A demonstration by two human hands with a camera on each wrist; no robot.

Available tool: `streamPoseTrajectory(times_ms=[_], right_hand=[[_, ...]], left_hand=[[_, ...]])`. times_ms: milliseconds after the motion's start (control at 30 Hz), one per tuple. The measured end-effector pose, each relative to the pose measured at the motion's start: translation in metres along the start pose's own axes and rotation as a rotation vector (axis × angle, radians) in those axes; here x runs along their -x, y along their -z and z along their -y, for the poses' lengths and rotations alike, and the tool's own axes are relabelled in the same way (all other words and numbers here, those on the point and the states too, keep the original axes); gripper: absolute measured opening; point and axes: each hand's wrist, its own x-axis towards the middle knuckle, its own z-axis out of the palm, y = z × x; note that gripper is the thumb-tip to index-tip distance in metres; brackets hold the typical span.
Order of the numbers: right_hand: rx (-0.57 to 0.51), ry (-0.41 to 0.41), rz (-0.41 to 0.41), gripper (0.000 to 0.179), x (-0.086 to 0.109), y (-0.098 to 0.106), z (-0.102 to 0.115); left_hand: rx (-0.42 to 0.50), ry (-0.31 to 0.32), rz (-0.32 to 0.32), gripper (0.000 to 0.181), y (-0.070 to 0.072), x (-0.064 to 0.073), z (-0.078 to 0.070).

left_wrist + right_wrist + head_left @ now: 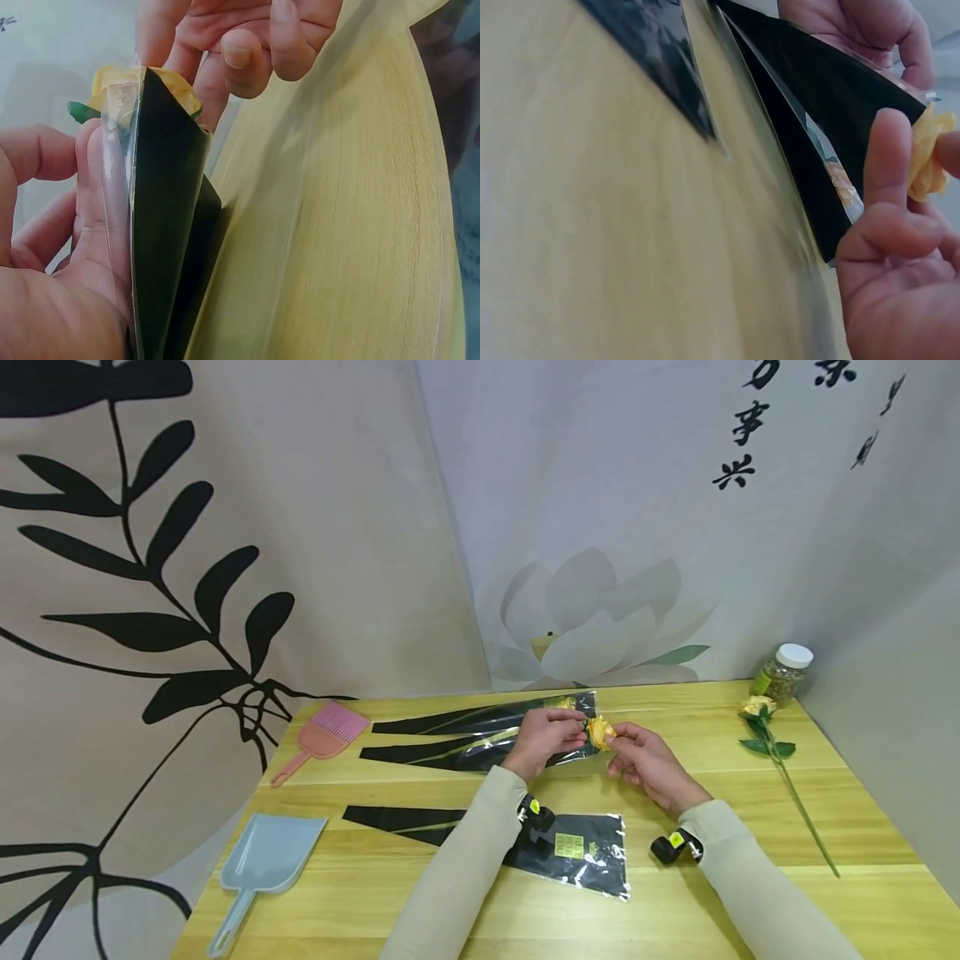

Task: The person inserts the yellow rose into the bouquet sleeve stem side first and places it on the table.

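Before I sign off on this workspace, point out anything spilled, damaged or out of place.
Nothing clearly stands out: the capped jar stands upright, the yellow rose at the right hand shows no plain damage, and I see no spill on the table.

The head view looks forward and down over the light yellow wooden bench point(337, 902), far enough back to include the left grip point(546, 743), the right grip point(651, 767) and the pale printed fabric backdrop point(360, 527). The left wrist view, very close, faces along the tapered black-and-clear plastic sleeve point(157, 210) towards the ruffled yellow flower point(180, 90). The right wrist view, also close, catches that flower at its right edge, bench filling its left; both wrist views share sleeve, flower and both grips.
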Motion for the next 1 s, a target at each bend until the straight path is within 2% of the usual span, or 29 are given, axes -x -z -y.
streamPoseTrajectory(times_ms=[233, 467, 633, 1000], right_hand=[[0.093, 0.032, -0.018, 0.036, -0.003, 0.002, 0.002], [0.331, 0.055, -0.027, 0.034, -0.006, 0.002, 0.005], [0.456, 0.072, -0.026, 0.036, -0.005, 0.0, 0.007], [0.516, 0.121, -0.029, 0.025, -0.009, -0.008, 0.009]], left_hand=[[-0.007, -0.009, 0.005, 0.022, -0.001, -0.002, 0.0], [-0.037, 0.002, -0.013, 0.022, -0.004, -0.001, -0.003], [-0.044, 0.002, -0.026, 0.023, -0.006, 0.0, -0.005], [-0.044, -0.04, 0.017, 0.026, -0.004, 0.0, -0.003]])
